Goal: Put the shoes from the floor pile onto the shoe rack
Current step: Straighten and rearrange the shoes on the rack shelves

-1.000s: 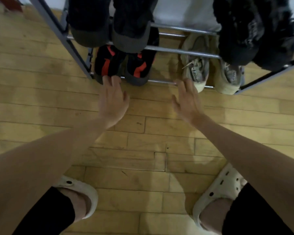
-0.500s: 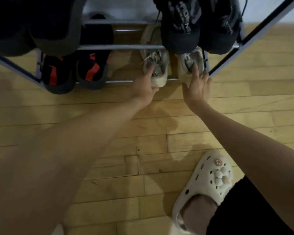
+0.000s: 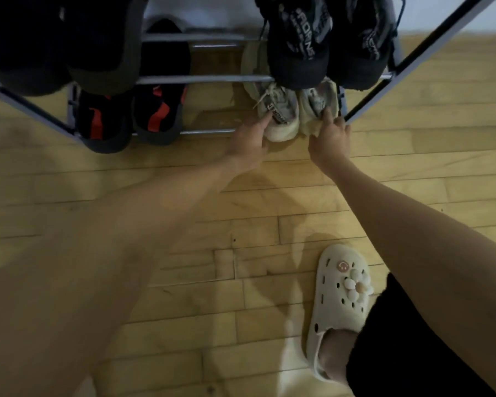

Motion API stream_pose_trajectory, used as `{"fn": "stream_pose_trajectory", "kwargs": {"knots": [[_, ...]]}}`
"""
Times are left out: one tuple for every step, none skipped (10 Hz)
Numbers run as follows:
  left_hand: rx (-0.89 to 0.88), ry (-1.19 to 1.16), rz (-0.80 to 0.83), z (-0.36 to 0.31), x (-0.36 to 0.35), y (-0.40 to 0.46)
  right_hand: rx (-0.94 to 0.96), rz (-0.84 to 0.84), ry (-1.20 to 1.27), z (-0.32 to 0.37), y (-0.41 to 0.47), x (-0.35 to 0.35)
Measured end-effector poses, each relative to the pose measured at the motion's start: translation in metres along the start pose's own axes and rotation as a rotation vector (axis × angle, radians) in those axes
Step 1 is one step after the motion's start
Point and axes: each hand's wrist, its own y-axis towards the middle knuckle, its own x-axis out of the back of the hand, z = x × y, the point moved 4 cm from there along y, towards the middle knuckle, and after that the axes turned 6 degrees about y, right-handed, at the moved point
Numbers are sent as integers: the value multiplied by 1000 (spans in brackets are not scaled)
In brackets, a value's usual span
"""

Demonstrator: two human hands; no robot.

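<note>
A metal shoe rack (image 3: 201, 79) stands at the top of the view. On its bottom tier, right side, sit two cream sneakers: the left one (image 3: 281, 116) and the right one (image 3: 317, 106). My left hand (image 3: 248, 141) grips the heel of the left cream sneaker, fingers on its collar. My right hand (image 3: 331, 136) holds the heel of the right cream sneaker. Black-and-red shoes (image 3: 129, 121) rest on the same tier at the left. Black sneakers (image 3: 298, 47) fill the upper tier on the right, dark grey shoes (image 3: 69, 47) on the left.
Light wooden floor (image 3: 241, 253) stretches in front of the rack. My right foot in a cream clog (image 3: 338, 299) with flower charms stands at lower right. The rack's dark side bars slant out at both ends (image 3: 413, 58).
Both hands swung from the black-and-red shoes to the right and now rest closed on the heels of the two cream sneakers. The view shifted right as well.
</note>
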Motion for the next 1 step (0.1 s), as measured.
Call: {"fn": "stream_pose_trajectory", "kwargs": {"knots": [[10, 12, 96, 17, 24, -17, -72, 138, -29, 13, -14, 8]]}}
